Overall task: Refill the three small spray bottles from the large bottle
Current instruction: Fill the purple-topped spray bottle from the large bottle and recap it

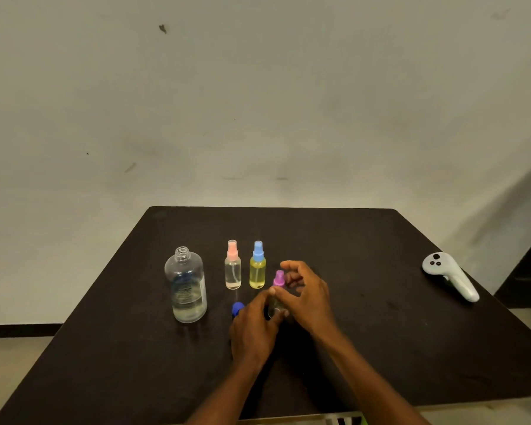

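Head view: a dark, matte table top (pixel 365 240) is seen against a pale, scuffed wall (pixel 258 102).

A large clear plastic bottle (pixel 186 285) stands upright at centre left of the frame, uncapped, its threaded neck exposed; clear liquid fills roughly the lower quarter. A printed label is visible on its side, text not legible.

To its right, two small spray bottles stand upright, near each other but apart: a clear one with a pink spray top (pixel 232 265), a small amount of liquid at its base, and a yellow-tinted one with a blue spray top (pixel 257 265), filled high.

A third small clear spray bottle with a magenta spray top (pixel 278 286) is positioned lower right of the yellow one, just in front of it, and is held between both hands. Its body is largely hidden and blurred; the fill level cannot be told.

The left hand (pixel 253 328) is partly closed, fingers curled around the lower body of this bottle. The right hand (pixel 307 291) is loosely curled, thumb and fingers placed at the bottle's shoulder below the magenta top; the index finger is raised beyond it. Whether the top is fully seated cannot be told.

A blue cap (pixel 237 308) lies on the table just left of the left hand, between it and the large bottle.

A white handheld controller with dark buttons (pixel 449 276) lies at the right of the frame, well apart from the bottles.
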